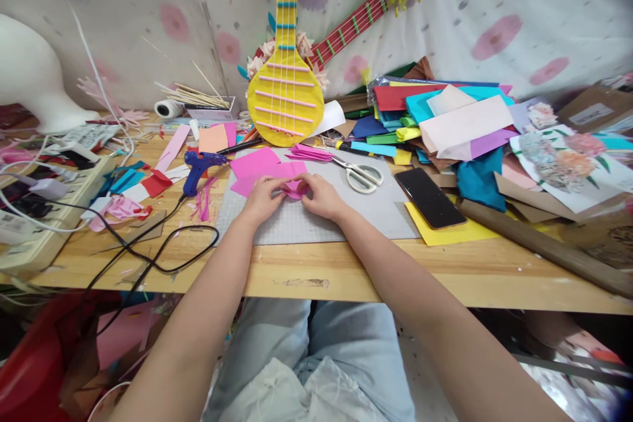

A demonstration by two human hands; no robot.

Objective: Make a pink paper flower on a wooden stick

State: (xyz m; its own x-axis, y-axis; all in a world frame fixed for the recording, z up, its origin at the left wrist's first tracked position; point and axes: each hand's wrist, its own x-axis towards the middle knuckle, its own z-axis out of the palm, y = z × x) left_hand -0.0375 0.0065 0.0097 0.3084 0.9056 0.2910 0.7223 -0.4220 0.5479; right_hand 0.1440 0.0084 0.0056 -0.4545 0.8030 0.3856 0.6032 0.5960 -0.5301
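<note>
Between my two hands is a small folded piece of bright pink paper point(295, 190), low over the grey cutting mat point(341, 221). My left hand point(264, 198) pinches its left side and my right hand point(320, 196) grips its right side, fingers bent around it. Flat pink paper sheets point(254, 163) lie just behind my left hand. A stack of narrow pink strips point(310, 153) rests beyond my right hand, beside scissors point(363, 178) with pale handles.
A blue glue gun point(198, 170) lies left of the mat, its black cord point(185, 268) looping toward a power strip point(54, 224). A phone point(430, 196) sits on yellow paper at right. Behind stands a yellow lute-shaped craft piece point(285, 105); coloured sheets point(465, 125) are heaped beside it.
</note>
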